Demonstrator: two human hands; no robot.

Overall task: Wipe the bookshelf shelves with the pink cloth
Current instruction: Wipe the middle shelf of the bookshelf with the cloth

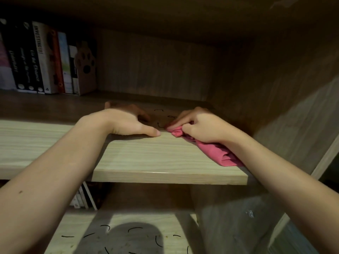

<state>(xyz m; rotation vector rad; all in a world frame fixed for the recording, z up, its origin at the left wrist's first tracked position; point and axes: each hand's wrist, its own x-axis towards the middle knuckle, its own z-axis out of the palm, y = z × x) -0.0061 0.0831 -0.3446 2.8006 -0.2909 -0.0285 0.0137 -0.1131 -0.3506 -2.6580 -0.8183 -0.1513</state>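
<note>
Head view records work in hand on the middle shelf (146,154) of the bookshelf, towards its right end. The right grip (200,125) is clenched round the pink cloth (216,153), fingers curled over a bunched fold at the front while the rest of the cloth trails back under the wrist and lies on the shelf close to the side panel (293,116). The left grip (128,121) is released and holds nothing: it rests palm down on the same shelf, thumb stretched along the surface towards the cloth, near it but apart from it; the fingers reach back into shadow. Short dark curved marks (161,118) show on the shelf between the two grips, just beyond the cloth's leading fold; whether they are dirt cannot be told. Assessment: this shelf is part-way through at best, since the marks lie ahead of the cloth and the shaded rear strip shows no sign either way. A row of books (40,57) and a paw-print bookend (86,68) stand on the left of the shelf, so that stretch is judged not reachable without shifting them. The lower shelf (146,219) carries similar dark marks (135,230) and is judged not yet wiped. Other shelves are out of sight, so their condition cannot be reported.
</note>
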